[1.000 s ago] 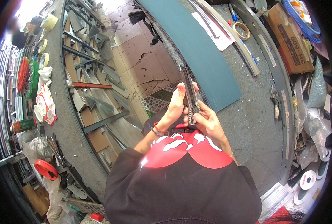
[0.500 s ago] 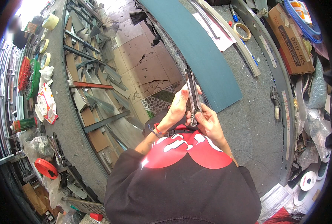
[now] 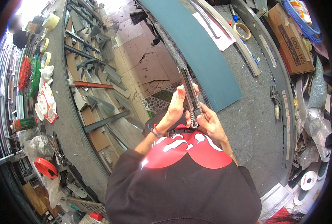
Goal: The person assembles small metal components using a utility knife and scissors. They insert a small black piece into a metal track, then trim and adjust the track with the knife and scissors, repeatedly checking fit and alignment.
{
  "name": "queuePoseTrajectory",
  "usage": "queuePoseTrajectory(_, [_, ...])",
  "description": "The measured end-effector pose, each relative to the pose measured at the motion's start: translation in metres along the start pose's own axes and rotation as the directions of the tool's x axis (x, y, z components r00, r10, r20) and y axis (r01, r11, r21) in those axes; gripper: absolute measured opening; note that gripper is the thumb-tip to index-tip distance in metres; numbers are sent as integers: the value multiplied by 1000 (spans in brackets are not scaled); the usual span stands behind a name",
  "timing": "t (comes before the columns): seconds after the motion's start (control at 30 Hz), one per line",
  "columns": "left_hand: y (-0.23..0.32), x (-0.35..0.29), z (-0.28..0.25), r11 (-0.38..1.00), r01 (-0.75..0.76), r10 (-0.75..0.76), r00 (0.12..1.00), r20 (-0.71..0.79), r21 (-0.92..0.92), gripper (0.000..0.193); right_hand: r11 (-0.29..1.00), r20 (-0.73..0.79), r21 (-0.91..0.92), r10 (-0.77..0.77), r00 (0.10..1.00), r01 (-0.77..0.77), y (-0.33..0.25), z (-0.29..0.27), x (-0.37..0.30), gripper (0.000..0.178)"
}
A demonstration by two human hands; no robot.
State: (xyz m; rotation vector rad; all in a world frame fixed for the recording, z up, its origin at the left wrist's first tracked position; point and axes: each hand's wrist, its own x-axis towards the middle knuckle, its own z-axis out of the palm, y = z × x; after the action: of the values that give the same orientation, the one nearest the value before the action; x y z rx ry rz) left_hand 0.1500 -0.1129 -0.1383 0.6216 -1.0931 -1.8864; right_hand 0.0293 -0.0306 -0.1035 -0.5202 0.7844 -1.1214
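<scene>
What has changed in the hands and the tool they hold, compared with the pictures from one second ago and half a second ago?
Very little changed. Both hands kept their hold on the utility knife: the left hand grips its side, the right hand holds its lower end. The left fingers shifted slightly along the body; nothing was let go. The teal board, the tape roll and the cardboard box stayed where they were.

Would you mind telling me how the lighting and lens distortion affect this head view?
Head view: strong fisheye bends the straight teal board and the workbench edge toward the rim; dark vignette at the corners; daylight blows out the top left near the tape rolls; the hands, left and right, and the utility knife are evenly lit and sharp.
</scene>
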Motion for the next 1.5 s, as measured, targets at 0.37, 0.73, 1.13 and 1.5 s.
queuePoseTrajectory(0.37, [-1,0,-1,994,-98,100,994,-45,47,63,1000,9,8,2,1000,-2,5,-2,7,49])
queuePoseTrajectory(0.73, [-3,-6,1,996,90,-86,990,-115,28,64,994,22,96,50,999,-52,7,-6,12,31])
queuePoseTrajectory(1.13, [-8,1,-1,955,116,-143,987,-80,-274,54,994,165,94,-65,984,50,0,0,8,71])
queuePoseTrajectory(1.5, [-3,4,-8,974,112,-131,988,-87,-197,55,992,89,-51,-109,990,114,5,-5,11,68])
